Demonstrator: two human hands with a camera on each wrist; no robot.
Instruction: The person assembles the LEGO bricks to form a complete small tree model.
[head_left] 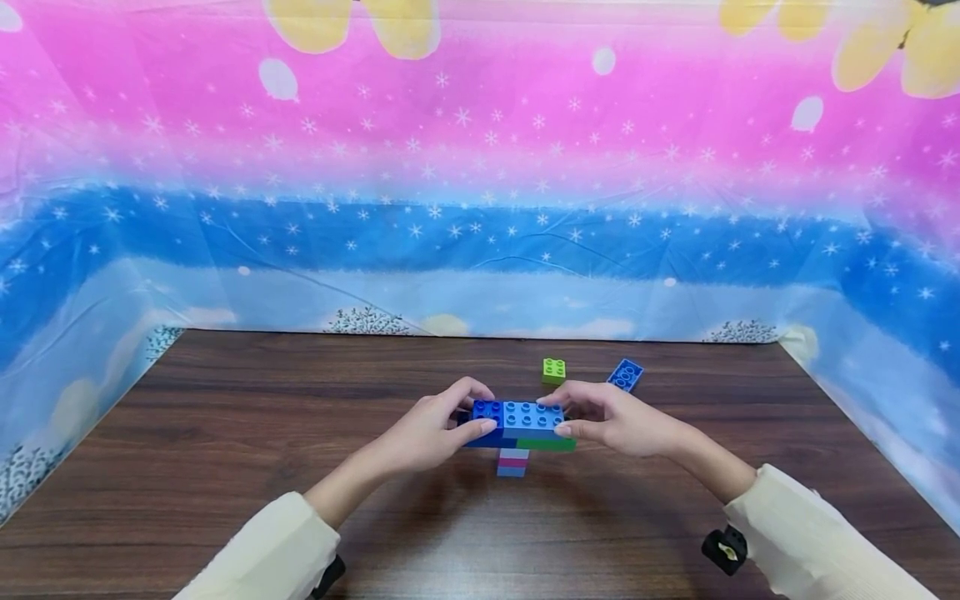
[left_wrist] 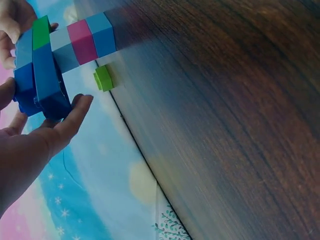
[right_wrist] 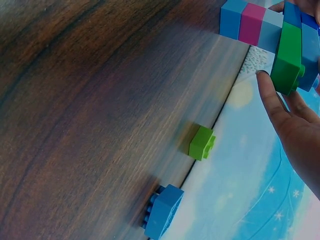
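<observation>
Dark blue brick and light blue brick sit end to end as the top row of a T-shaped build, over a second row: blue brick on the left, green brick on the right. Three-brick column runs from under the middle down to the wooden table. Long axis of the rows goes left to right, straight between the hands; one hand per end, neither nearer. Left hand grasps the dark blue end, thumb front, fingers behind. Right hand pinches the light blue end likewise. Can't tell from the wrist views whether lower fingers touch the second row. Lime brick stands beyond the build, apart; loose blue brick, hollow side up, just beyond the right hand.
</observation>
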